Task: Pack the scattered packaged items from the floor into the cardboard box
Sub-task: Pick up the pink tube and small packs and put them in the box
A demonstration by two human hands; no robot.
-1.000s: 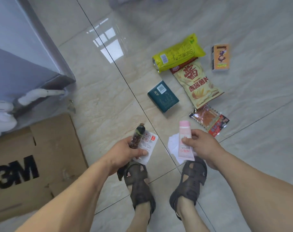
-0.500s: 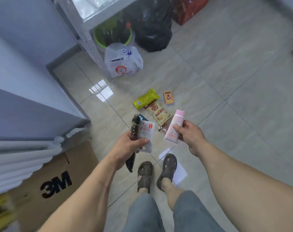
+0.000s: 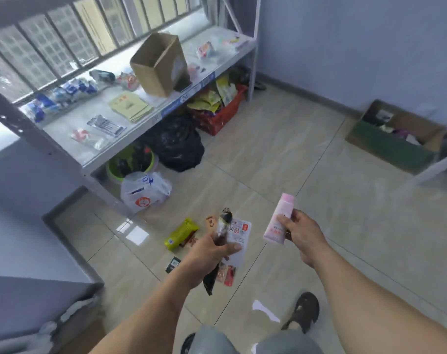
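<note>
In the head view, the left hand (image 3: 212, 251) is seen at lower centre of the frame, its fingers curled around a dark slim packet (image 3: 221, 241) and a white sachet (image 3: 239, 238), which are held together and stand upward out of the grip; the dark packet's lower end hangs below the hand. To the right, slightly higher, the right hand (image 3: 302, 232) is closed around the lower part of a pink tube (image 3: 281, 221), which is tilted with its cap end toward the top of the frame.

On the tiled floor (image 3: 281, 149) behind and below the left hand, further packaged items are scattered: a yellow-green packet (image 3: 180, 233) just left of the hand, a small dark green box (image 3: 173, 264) lower left of it, and a red-and-clear packet (image 3: 227, 274) directly beneath the hand. An orange item is partly hidden behind the held packets and cannot be made out clearly.

A cardboard box (image 3: 158, 63) stands tilted on a metal shelf (image 3: 130, 139) in the upper left of the frame, well apart from the hands. A second open box (image 3: 393, 139) with green sides sits on the floor at the right edge. Under the shelf are seen a red crate (image 3: 217, 121), a black bag (image 3: 179, 146), a green bucket (image 3: 130, 164) and a white plastic bag (image 3: 144, 192).
</note>
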